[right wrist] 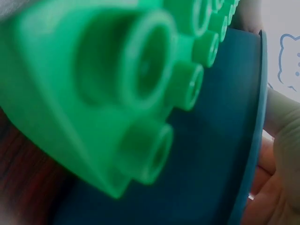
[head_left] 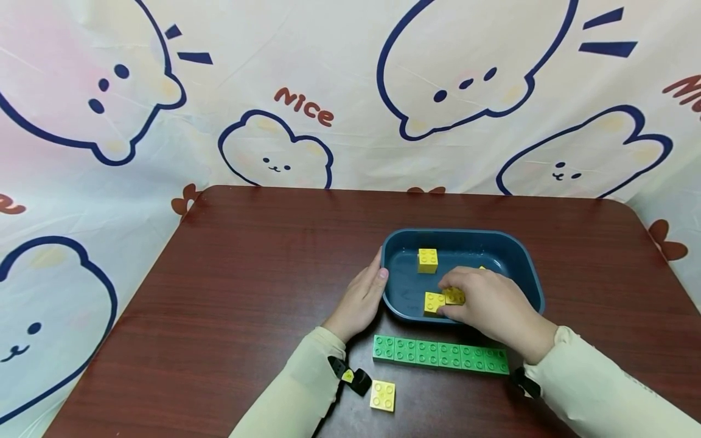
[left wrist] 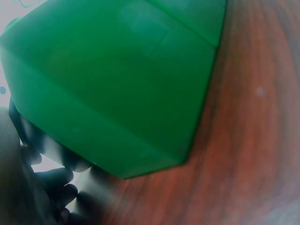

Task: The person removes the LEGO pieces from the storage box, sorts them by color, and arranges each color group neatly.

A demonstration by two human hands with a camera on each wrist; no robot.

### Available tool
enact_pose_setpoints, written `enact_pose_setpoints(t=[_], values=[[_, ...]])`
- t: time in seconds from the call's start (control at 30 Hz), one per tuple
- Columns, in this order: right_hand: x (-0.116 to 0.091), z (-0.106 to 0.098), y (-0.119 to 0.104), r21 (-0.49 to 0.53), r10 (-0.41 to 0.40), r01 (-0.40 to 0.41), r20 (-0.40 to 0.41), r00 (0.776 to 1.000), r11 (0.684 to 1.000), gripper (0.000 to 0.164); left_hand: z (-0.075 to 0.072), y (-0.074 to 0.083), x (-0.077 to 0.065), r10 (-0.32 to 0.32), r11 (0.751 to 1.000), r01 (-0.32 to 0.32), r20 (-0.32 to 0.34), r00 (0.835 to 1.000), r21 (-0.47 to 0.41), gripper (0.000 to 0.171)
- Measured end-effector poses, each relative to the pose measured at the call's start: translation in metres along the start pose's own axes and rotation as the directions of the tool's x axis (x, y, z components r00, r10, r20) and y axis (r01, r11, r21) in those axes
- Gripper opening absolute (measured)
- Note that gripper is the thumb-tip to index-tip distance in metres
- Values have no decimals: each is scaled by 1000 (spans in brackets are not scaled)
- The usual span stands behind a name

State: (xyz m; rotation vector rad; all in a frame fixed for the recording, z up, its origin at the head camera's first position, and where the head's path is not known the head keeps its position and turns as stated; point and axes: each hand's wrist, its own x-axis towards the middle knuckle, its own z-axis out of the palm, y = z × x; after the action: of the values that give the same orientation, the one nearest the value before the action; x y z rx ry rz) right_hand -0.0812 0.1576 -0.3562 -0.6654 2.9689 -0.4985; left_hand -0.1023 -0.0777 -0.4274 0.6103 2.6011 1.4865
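Observation:
A dark blue tray [head_left: 405, 286] stands on the table. Against its left wall rests my left hand [head_left: 358, 298], fingers extended along the outside. My right hand [head_left: 493, 304] reaches over the near rim and pinches a yellow brick [head_left: 453, 296] between thumb and fingers. Touching that brick's left side is another yellow brick [head_left: 434, 303]. Farther back in the tray sits a separate yellow brick [head_left: 427, 260]. A sliver of yellow shows behind the right hand, mostly hidden. In the right wrist view, the tray wall [right wrist: 260, 117] stands beside the hand [right wrist: 281, 164].
A row of joined green bricks [head_left: 440, 354] lies in front of the tray, and looms large in both wrist views. One yellow brick [head_left: 383, 395] lies nearer, beside the left wrist. The brown table [head_left: 246, 274] meets a patterned cloth [head_left: 356, 61] at its back.

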Motion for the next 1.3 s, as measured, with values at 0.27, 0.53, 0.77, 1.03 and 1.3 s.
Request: enact_pose_setpoints(t=[0.27, 0.53, 0.77, 1.03, 1.3], values=[[3, 4, 1, 15, 11, -11, 9, 1000, 1000, 23, 0, 0, 0, 0, 1000, 0, -4, 1000, 0, 52], [6, 7, 3, 1, 11, -11, 20, 1000, 1000, 26, 0, 1, -1, -3, 1000, 3, -9, 1000, 5, 52], [6, 6, 5, -18, -2, 2, 22, 1000, 1000, 27, 1, 0, -1, -6, 1000, 6, -12, 1000, 1, 52], [6, 8, 6, -32, -26, 25, -23, 999, 999, 26, 1, -1, 0, 6, 1000, -6, -15, 1000, 2, 52], [5, 6, 4, -34, -20, 18, -42, 999, 999, 28, 1, 0, 0, 6, 1000, -6, -19, 1000, 3, 52]])
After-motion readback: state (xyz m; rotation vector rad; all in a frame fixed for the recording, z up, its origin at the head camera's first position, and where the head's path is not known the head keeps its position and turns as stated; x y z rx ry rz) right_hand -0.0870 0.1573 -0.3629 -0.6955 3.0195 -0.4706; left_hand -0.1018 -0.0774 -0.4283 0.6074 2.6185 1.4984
